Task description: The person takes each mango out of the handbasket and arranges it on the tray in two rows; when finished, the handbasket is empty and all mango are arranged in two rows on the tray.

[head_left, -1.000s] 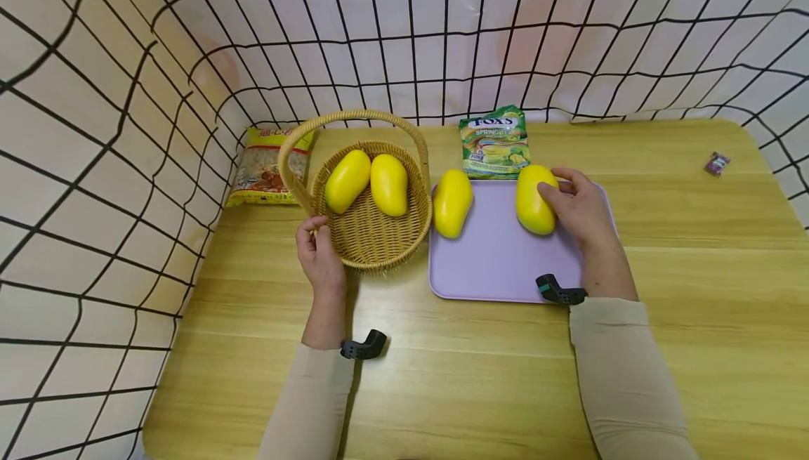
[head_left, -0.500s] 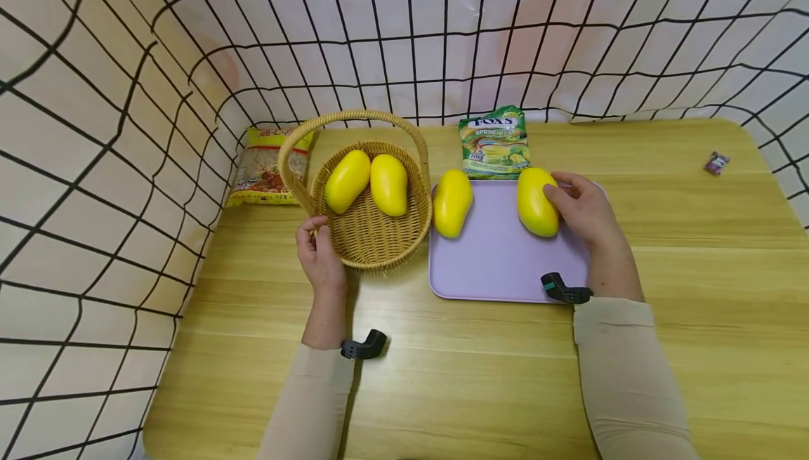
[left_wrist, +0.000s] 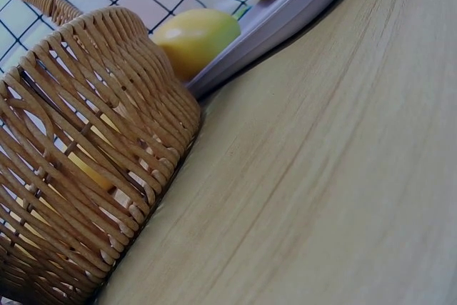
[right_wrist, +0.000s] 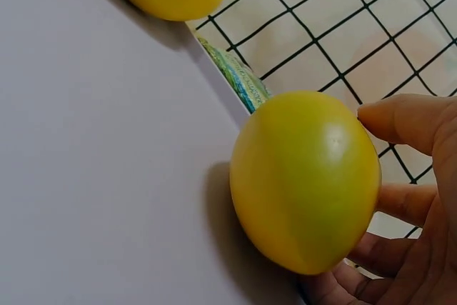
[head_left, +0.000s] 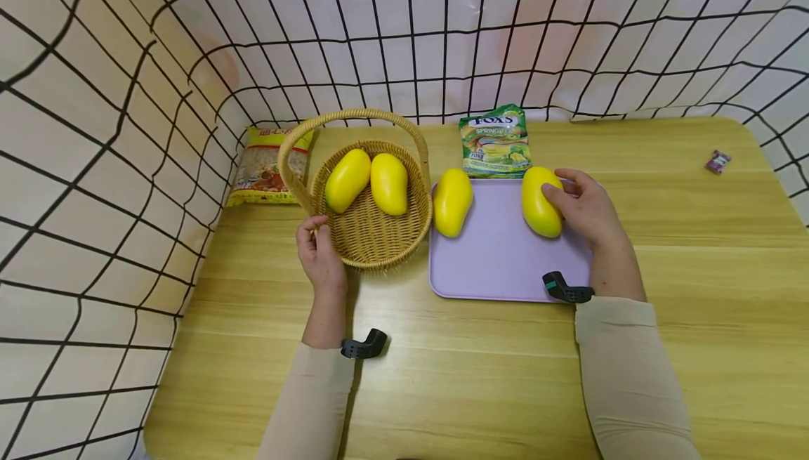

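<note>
My left hand (head_left: 322, 260) grips the near-left rim of a round wicker basket (head_left: 373, 253), close to the foot of its tall handle. Two yellow mangoes lie in the basket; in the left wrist view the woven side of the basket (left_wrist: 100, 119) fills the left. On a lilac tray (head_left: 493, 270), my right hand (head_left: 588, 211) holds a mango (head_left: 541, 204) by its right side. Thumb and fingers bend around that mango (right_wrist: 307, 183) in the right wrist view. Another mango (head_left: 452, 204) rests at the tray's left edge, beside the basket.
A green candy bag (head_left: 496, 142) lies behind the tray. Behind the basket's left side is a yellow food packet (head_left: 268, 165). A small purple wrapped sweet (head_left: 718, 162) sits far right on the wooden table (head_left: 468, 376). White, black-gridded walls enclose the back and sides.
My right hand has shifted slightly right, and the mango at it has moved a little the same way. The left hand and basket have stayed put.
</note>
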Demonstrator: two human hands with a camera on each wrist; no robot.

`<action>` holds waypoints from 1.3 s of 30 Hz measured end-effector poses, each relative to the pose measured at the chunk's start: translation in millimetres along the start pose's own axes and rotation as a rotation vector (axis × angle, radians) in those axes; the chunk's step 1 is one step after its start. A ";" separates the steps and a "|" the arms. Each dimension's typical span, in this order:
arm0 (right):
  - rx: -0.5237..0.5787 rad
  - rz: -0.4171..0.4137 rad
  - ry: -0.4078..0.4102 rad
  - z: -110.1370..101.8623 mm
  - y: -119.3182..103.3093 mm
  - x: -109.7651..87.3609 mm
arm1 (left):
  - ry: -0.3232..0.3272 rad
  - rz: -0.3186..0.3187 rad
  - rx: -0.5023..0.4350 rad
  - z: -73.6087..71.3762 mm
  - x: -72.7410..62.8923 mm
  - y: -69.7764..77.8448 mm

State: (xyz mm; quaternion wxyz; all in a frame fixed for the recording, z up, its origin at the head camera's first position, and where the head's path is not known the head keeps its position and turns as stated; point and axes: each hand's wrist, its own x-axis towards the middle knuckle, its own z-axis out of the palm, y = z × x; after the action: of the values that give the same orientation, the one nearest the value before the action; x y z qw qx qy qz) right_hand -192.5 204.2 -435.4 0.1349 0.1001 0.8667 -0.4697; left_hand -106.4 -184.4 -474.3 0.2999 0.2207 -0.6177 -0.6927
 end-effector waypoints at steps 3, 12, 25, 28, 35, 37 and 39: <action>-0.005 -0.006 -0.001 0.1 0.6 0.4 | -0.008 0.004 -0.003 -0.3 0.3 -0.4; -0.033 -0.009 0.005 0.8 -0.1 -0.1 | -0.012 0.019 -0.004 -1.0 1.0 -2.4; -0.041 -0.048 0.010 -2.3 1.5 -1.3 | -0.006 0.009 0.021 0.6 -0.3 0.7; -0.043 -0.041 0.020 -3.8 0.1 -2.6 | -0.005 0.018 0.024 0.5 -0.2 0.0; 0.047 -0.091 0.080 -8.1 -5.1 -8.0 | -0.012 0.000 0.033 -0.6 0.0 0.4; 0.067 -0.117 0.100 -9.1 -7.0 -10.1 | -0.013 -0.004 0.040 -0.7 -0.2 0.9; 0.081 -0.148 0.125 -9.7 -9.1 -12.6 | -0.015 -0.007 0.041 -0.6 -0.7 1.7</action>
State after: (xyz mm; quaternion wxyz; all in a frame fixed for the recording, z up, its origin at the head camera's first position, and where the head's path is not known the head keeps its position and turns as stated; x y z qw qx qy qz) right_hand -184.8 206.8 -419.0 0.0414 0.0705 0.8589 -0.5057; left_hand -105.2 -184.4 -472.8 0.2883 0.2238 -0.6334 -0.6824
